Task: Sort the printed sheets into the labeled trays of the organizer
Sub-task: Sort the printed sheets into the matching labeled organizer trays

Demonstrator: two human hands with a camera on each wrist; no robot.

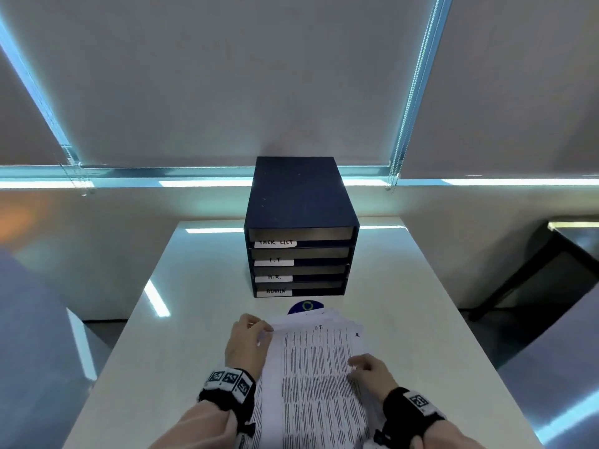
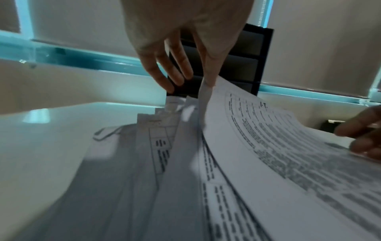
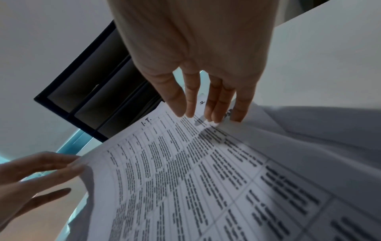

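A dark blue organizer (image 1: 301,202) stands at the back of the white table (image 1: 201,286). Its trays are labelled, top to bottom, TASK LIST (image 1: 275,243), I.T. (image 1: 274,261), H.R. (image 1: 274,278) and ADMIN (image 1: 275,291). In front of it lies a loose stack of printed sheets (image 1: 317,384). The top sheet (image 2: 278,138) is headed I.T. My left hand (image 1: 256,330) pinches that sheet's far left corner (image 2: 209,84) and lifts it off the stack. My right hand (image 1: 361,364) rests with straight fingertips (image 3: 214,114) on the stack's right edge.
A blue round object (image 1: 306,306) peeks out between the stack and the organizer. A dark table (image 1: 551,270) stands to the right, across a gap. Window blinds (image 1: 227,76) hang behind the organizer. Bare tabletop lies on both sides of the sheets.
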